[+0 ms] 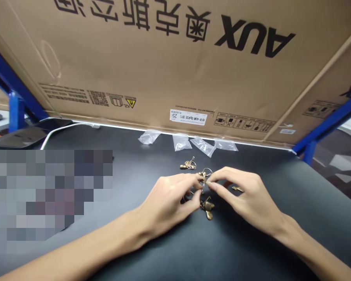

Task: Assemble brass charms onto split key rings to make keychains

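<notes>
My left hand [175, 195] is closed in a pinch, thumb and index finger on a thin metal key ring [204, 186]. Opposite it, my right hand [247, 191] pinches at the same ring with its thumb and fingertips. Bronze-coloured charms [207, 207] lie just below the fingertips on the dark tabletop. A second round ring [207, 170] shows just above the fingers, partly covered by them. Beyond the hands rests a small cluster of bronze charms on a ring [188, 164]. Another small bronze charm [236, 189] is partly hidden behind my right hand.
Several small clear plastic bags [181, 142] lie along the table's back edge. Behind them stands a large cardboard box [152, 70], with blue metal supports [16, 111] beside it. A dark flat device [22, 138] and a white cable [55, 128] are at the left, near a blurred-out patch.
</notes>
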Demonstrator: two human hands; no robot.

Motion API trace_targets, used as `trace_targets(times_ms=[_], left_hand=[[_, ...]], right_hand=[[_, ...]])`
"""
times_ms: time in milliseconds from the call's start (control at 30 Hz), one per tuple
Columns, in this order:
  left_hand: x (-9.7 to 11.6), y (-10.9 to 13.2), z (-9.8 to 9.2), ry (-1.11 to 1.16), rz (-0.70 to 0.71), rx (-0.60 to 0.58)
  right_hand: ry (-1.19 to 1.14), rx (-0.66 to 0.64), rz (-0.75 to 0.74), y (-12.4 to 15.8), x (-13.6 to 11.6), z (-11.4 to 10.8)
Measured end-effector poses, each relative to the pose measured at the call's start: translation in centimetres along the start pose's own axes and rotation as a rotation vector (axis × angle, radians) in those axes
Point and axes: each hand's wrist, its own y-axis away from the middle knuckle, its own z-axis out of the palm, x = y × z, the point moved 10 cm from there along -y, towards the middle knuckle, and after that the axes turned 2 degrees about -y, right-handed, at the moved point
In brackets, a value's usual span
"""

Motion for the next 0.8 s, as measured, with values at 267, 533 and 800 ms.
trace_targets(times_ms=[267,533,800], left_hand=[[-0.4,0.0,0.0,0.015,-0.041,-0.002],[-0.5,0.1,-0.2,0.002,-0.059,0.000],[-1.2,-0.4,-1.7,0.094,-0.131,0.101]], right_hand=[[0.082,0.053,-0.088,0.3,-0.7,0.1],[0.045,0.057,-0.146,0.6,-1.3,0.9],[0.388,-0.092,0.029,-0.2,2.5,-2.6]])
